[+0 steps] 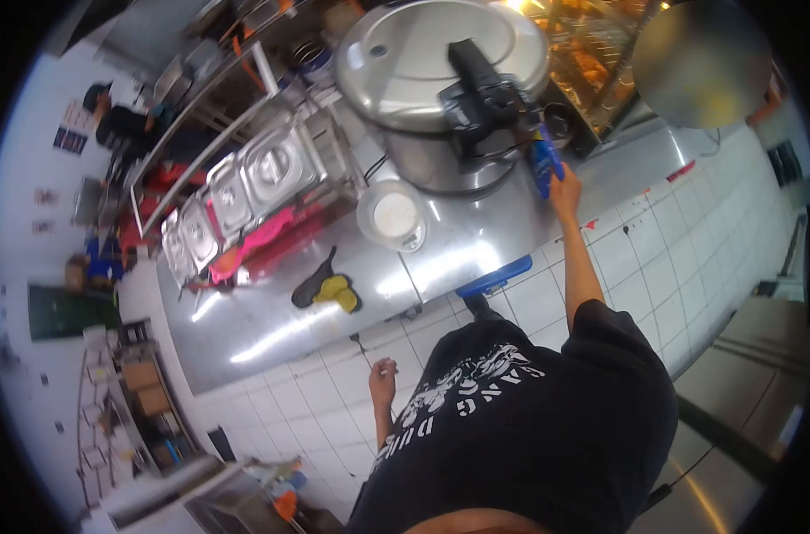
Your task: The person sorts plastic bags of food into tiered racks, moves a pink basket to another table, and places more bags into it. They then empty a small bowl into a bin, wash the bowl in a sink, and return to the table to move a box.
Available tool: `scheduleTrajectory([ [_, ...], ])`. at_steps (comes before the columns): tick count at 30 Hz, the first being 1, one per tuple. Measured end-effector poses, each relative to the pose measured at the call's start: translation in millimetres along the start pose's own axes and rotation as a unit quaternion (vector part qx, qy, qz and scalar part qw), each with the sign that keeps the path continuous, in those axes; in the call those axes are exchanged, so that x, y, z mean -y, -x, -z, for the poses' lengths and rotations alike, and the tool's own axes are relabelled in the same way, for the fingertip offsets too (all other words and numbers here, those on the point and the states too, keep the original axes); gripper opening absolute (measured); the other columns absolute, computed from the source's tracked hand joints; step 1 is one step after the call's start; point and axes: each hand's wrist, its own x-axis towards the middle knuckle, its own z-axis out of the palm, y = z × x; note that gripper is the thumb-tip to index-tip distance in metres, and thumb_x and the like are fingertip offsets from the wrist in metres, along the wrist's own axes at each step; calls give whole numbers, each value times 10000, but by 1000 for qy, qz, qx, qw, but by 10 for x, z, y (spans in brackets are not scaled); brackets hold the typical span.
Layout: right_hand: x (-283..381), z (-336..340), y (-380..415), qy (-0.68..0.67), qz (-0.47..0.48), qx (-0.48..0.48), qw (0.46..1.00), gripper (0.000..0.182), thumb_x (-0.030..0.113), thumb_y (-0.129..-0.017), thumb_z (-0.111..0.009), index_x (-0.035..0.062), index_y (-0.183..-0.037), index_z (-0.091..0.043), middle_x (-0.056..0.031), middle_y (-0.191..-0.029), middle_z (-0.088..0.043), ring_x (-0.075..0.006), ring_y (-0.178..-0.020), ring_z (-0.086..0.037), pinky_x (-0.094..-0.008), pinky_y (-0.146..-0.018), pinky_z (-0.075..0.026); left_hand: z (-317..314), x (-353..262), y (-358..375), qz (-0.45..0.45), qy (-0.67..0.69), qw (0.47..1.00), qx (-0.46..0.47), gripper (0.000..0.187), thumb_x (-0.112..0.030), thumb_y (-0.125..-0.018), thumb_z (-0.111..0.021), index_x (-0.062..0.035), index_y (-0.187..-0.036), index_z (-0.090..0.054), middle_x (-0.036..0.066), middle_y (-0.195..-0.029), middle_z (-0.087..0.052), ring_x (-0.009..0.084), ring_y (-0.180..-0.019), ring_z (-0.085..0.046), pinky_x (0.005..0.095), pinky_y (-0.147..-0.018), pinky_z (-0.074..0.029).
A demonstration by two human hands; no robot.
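Over the counter edge, my right hand (pixel 563 190) is closed on a blue object with a thin shaft (pixel 544 167); its exact kind is unclear. The shaft points toward the black handle (pixel 481 98) of a large steel pressure cooker (pixel 441 160) with its lid on. Lower and to the left, my left hand (pixel 383 377) hangs in front of the counter, fingers loosely curled with nothing in them. A digital scale with a white bowl (pixel 394 214) stands beside the cooker. A dark and yellow mitt or cloth (pixel 334 292) lies nearer my left hand.
The steel counter (pixel 271 343) runs along the front. Lidded steel pans (pixel 276 169) line a rack at left, with pink cloth (pixel 267 238) below. A lit food cabinet (pixel 592 62) stands at right. Another person (pixel 125 125) is at far left. Below is white tile (pixel 663 231).
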Motion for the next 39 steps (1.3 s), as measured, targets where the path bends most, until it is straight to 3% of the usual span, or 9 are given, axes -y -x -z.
scheduleTrajectory([
  [5, -52, -88, -3, 53, -8, -69, 996, 205, 240, -875, -590, 50, -935, -636, -189, -779, -647, -392, -751, -625, -449, -676, -458, 95, 247, 251, 28, 44, 998, -36, 330, -261, -901, -622, 3, -1098, -605, 122, -885, -680, 181, -802, -667, 295, -719, -510],
  [12, -319, 56, -266, 157, 58, 63, 984, 282, 297, -837, -644, 50, -973, -639, -192, -866, -668, -371, -858, -648, -459, -744, -478, 130, 613, 619, 57, 53, 996, -35, 309, -238, -896, -625, -17, -1111, -604, 125, -892, -679, 182, -802, -665, 297, -725, -511],
  [14, -142, 92, -219, 169, 61, -54, 982, 331, 307, -812, -674, 45, -1011, -637, -192, -927, -673, -369, -918, -644, -458, -789, -483, 219, 624, 752, 52, 41, 997, -42, 308, -226, -898, -624, -5, -1110, -598, 128, -888, -675, 186, -795, -661, 295, -725, -511],
  [18, -252, 205, -386, 200, 54, 90, 974, 341, 284, -801, -670, 48, -1044, -630, -193, -956, -674, -379, -926, -638, -446, -802, -485, 403, 1117, 1068, 83, 99, 987, -90, 303, -209, -908, -613, 23, -1102, -593, 129, -917, -654, 196, -804, -653, 294, -719, -524],
  [22, 241, 468, -92, 159, 107, 3, 982, 282, 237, -816, -624, 48, -1024, -636, -183, -937, -676, -370, -904, -643, -435, -790, -487, 510, 1796, 1447, 91, 142, 972, -162, 271, -182, -914, -594, 42, -1067, -592, 123, -914, -645, 183, -814, -639, 297, -698, -561],
  [25, 777, 651, -13, 107, 88, -76, 987, 266, 214, -832, -578, 56, -1036, -642, -187, -895, -670, -365, -871, -645, -422, -768, -488, 547, 1912, 1689, 179, 145, 958, -172, 248, -180, -915, -583, 29, -1047, -600, 116, -911, -646, 172, -813, -639, 282, -637, -534],
  [28, 992, 619, -507, 67, 130, -134, 980, 288, 228, -834, -568, 68, -1063, -641, -201, -895, -667, -366, -871, -647, -430, -741, -489, 497, 1990, 1706, 173, 96, 976, -91, 266, -249, -932, -548, -12, -1027, -623, 121, -902, -660, 206, -789, -648, 310, -608, -501],
  [31, 1147, 466, -1206, 86, 63, -73, 992, 308, 234, -806, -567, 64, -1050, -652, -215, -933, -667, -396, -898, -638, -462, -785, -488, 435, 2479, 1435, -45, -47, 998, 0, 338, -350, -948, -494, -57, -1026, -643, 137, -885, -665, 269, -799, -654, 373, -683, -505],
  [39, 700, -381, -2503, 99, 40, 11, 994, 301, 268, -790, -559, 50, -977, -648, -264, -960, -649, -432, -938, -620, -508, -816, -482, 258, 1869, 717, 107, -19, 994, -3, 356, -376, -960, -459, -88, -1048, -649, 150, -957, -669, 310, -874, -649, 398, -773, -501],
])
